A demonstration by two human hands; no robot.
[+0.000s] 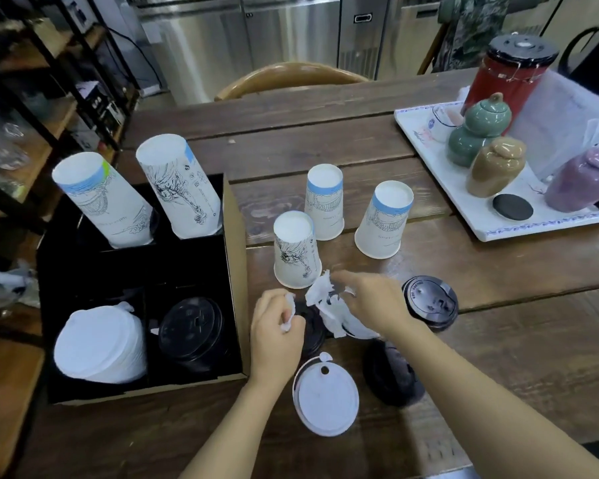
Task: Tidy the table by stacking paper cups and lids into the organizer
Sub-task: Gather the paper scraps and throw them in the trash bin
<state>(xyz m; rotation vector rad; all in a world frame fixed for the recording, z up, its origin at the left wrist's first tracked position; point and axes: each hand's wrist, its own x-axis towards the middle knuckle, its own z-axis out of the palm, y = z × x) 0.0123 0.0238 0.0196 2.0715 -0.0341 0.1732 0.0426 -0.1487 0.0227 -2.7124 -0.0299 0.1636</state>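
A black organizer [234, 271] stands at the left of the wooden table. Its back compartments hold two stacks of upturned paper cups [102, 202] [180, 188]. Its front ones hold white lids [99, 344] and black lids [191, 331]. Three cups stand upside down on the table [296, 254] [324, 202] [384, 219]. My left hand [274, 333] and my right hand [370, 302] both grip a crumpled clear plastic wrapper [329, 305] over a black lid [312, 337]. A white lid [325, 397] and two black lids [431, 302] [389, 375] lie near my hands.
A white tray [440, 188] at the right carries ceramic jars, a red canister [505, 77] and a black coaster. A wooden chair back [291, 77] stands behind the table. Metal shelves [32, 98] are at the left, and steel cabinets line the back.
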